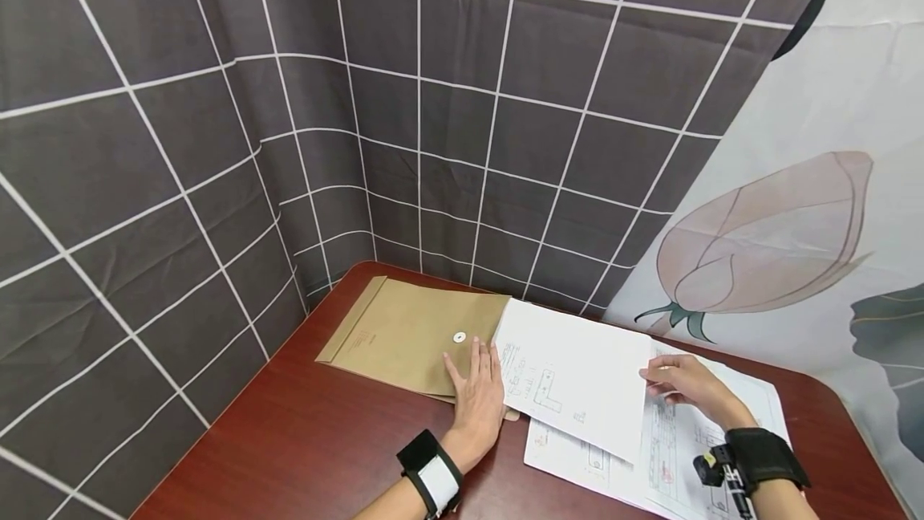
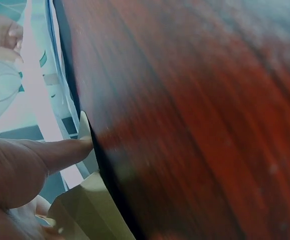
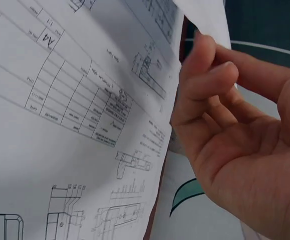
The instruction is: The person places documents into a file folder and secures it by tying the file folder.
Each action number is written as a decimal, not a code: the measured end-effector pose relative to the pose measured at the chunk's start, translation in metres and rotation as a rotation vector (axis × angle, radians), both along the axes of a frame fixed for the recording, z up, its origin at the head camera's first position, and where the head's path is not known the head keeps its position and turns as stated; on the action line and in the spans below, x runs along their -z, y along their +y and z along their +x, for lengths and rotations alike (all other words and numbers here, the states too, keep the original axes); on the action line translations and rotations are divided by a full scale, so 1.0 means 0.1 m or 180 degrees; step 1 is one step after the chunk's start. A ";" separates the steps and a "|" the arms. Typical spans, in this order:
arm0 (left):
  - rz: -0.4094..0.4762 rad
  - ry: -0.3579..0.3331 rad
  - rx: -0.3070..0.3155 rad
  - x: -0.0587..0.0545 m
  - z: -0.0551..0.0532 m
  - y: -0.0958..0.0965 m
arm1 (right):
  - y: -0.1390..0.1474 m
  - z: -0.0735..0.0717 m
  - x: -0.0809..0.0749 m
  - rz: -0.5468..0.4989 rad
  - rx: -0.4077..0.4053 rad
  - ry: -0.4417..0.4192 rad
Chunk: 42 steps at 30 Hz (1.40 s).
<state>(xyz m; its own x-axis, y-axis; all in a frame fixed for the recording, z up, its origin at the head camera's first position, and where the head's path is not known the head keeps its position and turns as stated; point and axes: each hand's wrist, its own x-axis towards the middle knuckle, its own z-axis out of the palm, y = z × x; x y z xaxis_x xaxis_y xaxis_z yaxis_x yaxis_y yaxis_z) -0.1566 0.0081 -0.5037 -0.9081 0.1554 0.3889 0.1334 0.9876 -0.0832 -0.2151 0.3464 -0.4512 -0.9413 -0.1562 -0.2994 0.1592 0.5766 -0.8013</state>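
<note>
A brown paper envelope [image 1: 411, 311] with a round white button lies on the table's left half. My left hand [image 1: 476, 396] rests on its right end, fingers extended, touching the left edge of a white sheet of paper [image 1: 577, 359]. That sheet bears a printed drawing and slants across the envelope's end. Its right edge is pinched between the thumb and fingers of my right hand [image 1: 689, 387] and is lifted off a stack of technical drawings [image 1: 664, 464]. In the right wrist view, a white corner of the sheet [image 3: 210, 17] shows at the right hand's fingertips.
The reddish-brown table [image 1: 310, 440] has rounded far corners. Behind it hangs a dark grey curtain [image 1: 462, 135] with white grid lines, and at the right a white cloth with a pink flower bud [image 1: 765, 231]. Both wrists wear black straps.
</note>
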 end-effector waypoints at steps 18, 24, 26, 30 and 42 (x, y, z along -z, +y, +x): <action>-0.0016 -0.0058 -0.0013 0.01 0.01 0.00 | -0.01 -0.32 0.38 0.0032 0.0730 0.0323; -0.0019 -0.0043 -0.0003 0.01 0.00 0.00 | -0.26 -0.14 0.07 -0.0189 0.0708 0.0284; -0.0017 -0.0045 0.0004 0.01 0.00 0.00 | -0.31 -0.12 0.02 -0.0212 0.0678 0.0291; -0.0020 -0.0054 0.0018 0.00 0.00 -0.01 | -0.38 -0.15 0.02 -0.0267 0.0666 0.0317; 0.0006 -0.0059 0.0073 0.01 0.01 -0.03 | -0.40 -0.40 0.29 -0.0321 0.0494 0.0505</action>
<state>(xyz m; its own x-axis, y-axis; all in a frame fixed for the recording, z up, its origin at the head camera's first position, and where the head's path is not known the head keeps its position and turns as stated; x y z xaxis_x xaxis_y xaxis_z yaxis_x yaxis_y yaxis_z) -0.1557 0.0054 -0.5046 -0.9114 0.1754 0.3723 0.1573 0.9844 -0.0786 -0.2548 0.3067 -0.4798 -0.9903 -0.0277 -0.1361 0.1071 0.4710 -0.8756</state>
